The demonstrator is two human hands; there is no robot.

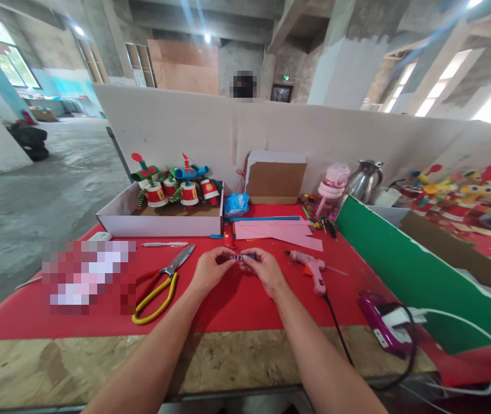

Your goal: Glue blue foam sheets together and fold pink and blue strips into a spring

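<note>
Head cam: L hand [211,269] and R hand [268,270] meet mid-table, above the red cover [237,305]. Small blue-and-white ridged piece [241,257] sits between your fingertips — maybe pleated paper, too small to be sure. L thumb & forefinger closed to a narrow pinch at its L end; R pair same at its R end. Other fingers curled behind, partly hidden; can't tell if they touch it.

Handling: pinch light, approx. equal force both sides, so ridges don't crush. Thumbs level, edges lined up before pressing, else it may twist. Glue gun [312,267] lies just R of R hand, nozzle toward you-side knuckles — treat tip as hot. Scissors [178,260] by L forearm, blade tips near L hand; mind them. Pink strips [267,230] flat, beyond R hand.
</note>
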